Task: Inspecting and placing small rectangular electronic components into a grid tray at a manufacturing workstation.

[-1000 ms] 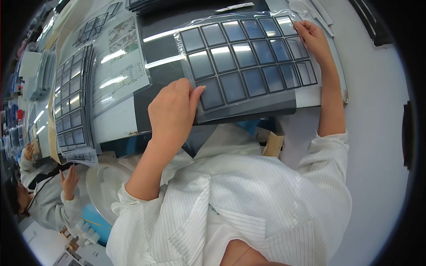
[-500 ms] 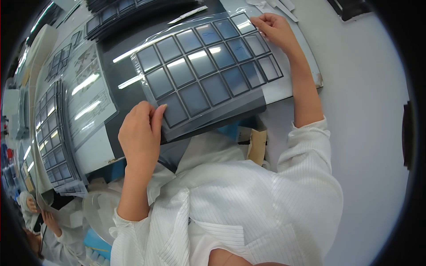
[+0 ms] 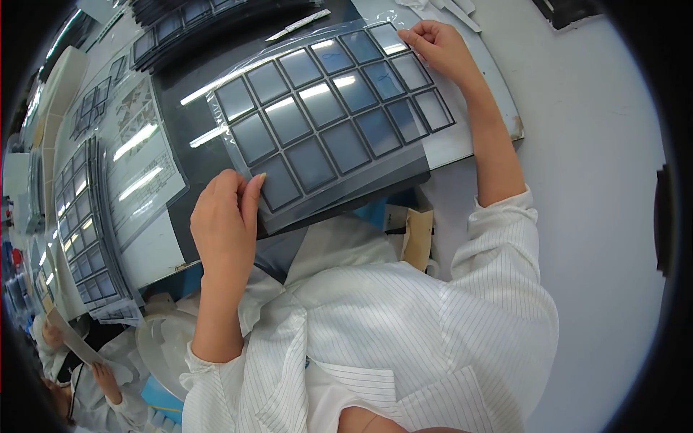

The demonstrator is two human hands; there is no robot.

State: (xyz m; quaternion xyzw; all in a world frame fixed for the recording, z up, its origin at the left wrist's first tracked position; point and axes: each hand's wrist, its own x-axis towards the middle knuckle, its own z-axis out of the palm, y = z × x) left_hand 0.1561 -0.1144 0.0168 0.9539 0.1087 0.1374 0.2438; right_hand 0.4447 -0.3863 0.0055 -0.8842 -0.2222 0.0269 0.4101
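Note:
A clear plastic sheet (image 3: 317,120) carries rows of rectangular panels with black borders and lies tilted over a dark mat. My left hand (image 3: 225,224) pinches its near left corner between thumb and fingers. At the far right corner, my right hand (image 3: 435,47) grips the sheet's edge, thumb against fingertips. Overhead lights reflect as white streaks across the panels. Some far panels show faint blue marks under the film.
Beyond the sheet lie a white-handled craft knife (image 3: 297,26) and a stack of black-framed sheets (image 3: 180,29). Another stack of panel sheets (image 3: 86,224) stands at left, near clear film (image 3: 141,162). A co-worker (image 3: 94,382) at lower left holds a flat pale piece.
The sheet and both my hands have shifted slightly left; my grip is unchanged. The co-worker at lower left now holds up a flat pale piece.

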